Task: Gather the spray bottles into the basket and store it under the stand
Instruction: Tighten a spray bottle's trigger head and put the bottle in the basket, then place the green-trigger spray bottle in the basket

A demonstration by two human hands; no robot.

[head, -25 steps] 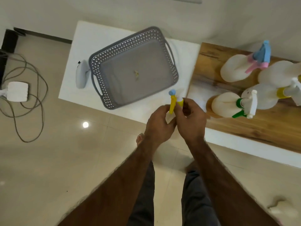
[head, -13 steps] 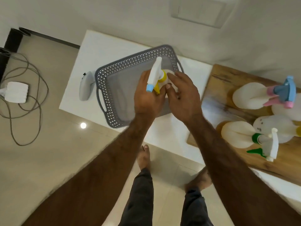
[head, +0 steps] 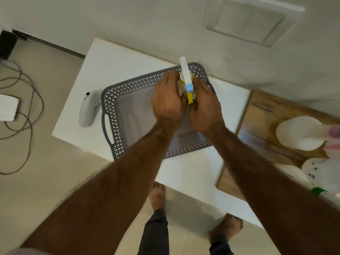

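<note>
A: We've got the spray bottle point(head: 186, 78) held over the far right corner of the basket point(head: 117, 115), left hand point(head: 168, 100) and right hand point(head: 205, 109) both wrapped around its body.

B: We'd call it light, smooth plastic (probably slippery), so grip the body, not the trigger. White worktop point(head: 110, 59) below, more bottles point(head: 298, 133) waiting on the wooden board point(head: 257, 111) to the right, tiled floor point(head: 46, 181).

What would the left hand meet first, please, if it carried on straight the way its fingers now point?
The left hand points up-frame, away from the person, gripping the yellow-collared spray bottle it already touches. Beyond that lies the far rim of the grey basket, then the wall; the hand probably passes above the rim, but depth is unclear.
</note>
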